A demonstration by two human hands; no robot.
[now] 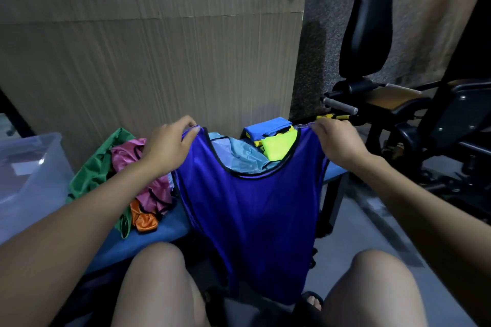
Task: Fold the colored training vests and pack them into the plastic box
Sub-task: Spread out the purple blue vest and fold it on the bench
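Observation:
A dark blue vest (255,215) with black trim hangs spread out in front of me, its hem reaching down between my knees. My left hand (170,146) pinches its left shoulder strap and my right hand (337,143) pinches the right one. Behind it on the blue bench (164,231) lie a light blue vest (239,154), a folded blue vest (265,127) and a folded yellow vest (281,143). A loose heap of green (93,170), pink (151,188) and orange (144,218) vests sits to the left. The clear plastic box (29,175) stands at far left.
A cardboard sheet (148,66) leans against the wall behind the bench. Black gym equipment (414,114) with a padded seat stands to the right. Grey floor (372,223) lies to the right of the bench. My bare knees are at the bottom.

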